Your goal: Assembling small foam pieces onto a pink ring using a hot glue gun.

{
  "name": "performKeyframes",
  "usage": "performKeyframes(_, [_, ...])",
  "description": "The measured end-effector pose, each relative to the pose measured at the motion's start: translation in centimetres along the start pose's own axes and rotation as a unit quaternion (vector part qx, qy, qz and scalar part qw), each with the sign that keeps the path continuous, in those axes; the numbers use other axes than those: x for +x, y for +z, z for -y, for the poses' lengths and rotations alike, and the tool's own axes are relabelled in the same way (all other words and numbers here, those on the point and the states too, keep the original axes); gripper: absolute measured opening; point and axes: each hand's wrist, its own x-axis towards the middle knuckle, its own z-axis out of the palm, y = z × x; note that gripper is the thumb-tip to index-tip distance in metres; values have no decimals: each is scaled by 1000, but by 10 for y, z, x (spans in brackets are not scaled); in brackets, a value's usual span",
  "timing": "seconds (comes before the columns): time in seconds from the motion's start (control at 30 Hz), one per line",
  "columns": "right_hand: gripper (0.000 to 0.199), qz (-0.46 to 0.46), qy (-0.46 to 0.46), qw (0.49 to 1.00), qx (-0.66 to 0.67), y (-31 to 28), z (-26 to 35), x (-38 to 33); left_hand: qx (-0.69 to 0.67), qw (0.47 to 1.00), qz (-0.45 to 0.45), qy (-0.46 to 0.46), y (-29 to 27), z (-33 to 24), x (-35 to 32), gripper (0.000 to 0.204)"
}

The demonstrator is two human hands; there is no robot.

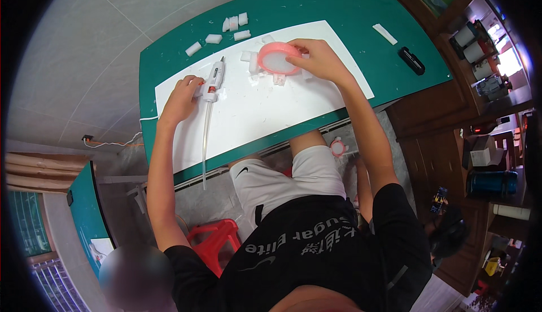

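My left hand [182, 98] is closed around the handle of a white hot glue gun [214, 77], whose nozzle points away from me. A long clear glue stick [206, 134] runs out of its back end, past the table's near edge. My right hand [317, 59] pinches the right side of a pink ring [262, 59], thumb inside and fingers over the outer rim. Small white foam blocks [253, 63] stand around the ring, touching or close to it; my right hand partly hides one. A white board [248, 106] lies under all of this.
Several loose white foam pieces [213, 38] lie on the green table [316, 1] beyond the board. At the right are a white strip [385, 33] and a black stapler-like object [411, 61]. A red stool [217, 238] stands below left; another person's arm [364, 190] shows at right.
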Motion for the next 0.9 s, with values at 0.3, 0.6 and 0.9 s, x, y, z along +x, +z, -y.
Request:
performKeyframes(0.3, [40, -19, -13, 1000, 7, 0, -1, -2, 151, 988, 28, 3, 2, -9, 12, 47])
performKeyframes(0.6, [40, -28, -16, 999, 14, 6, -4, -1, -87, 985, -151, -5, -6, -15, -3, 23])
performKeyframes(0.9, [40, -44, -16, 999, 21, 8, -6, -2, -163, 978, -127, -17, -40, -107, 19, 19])
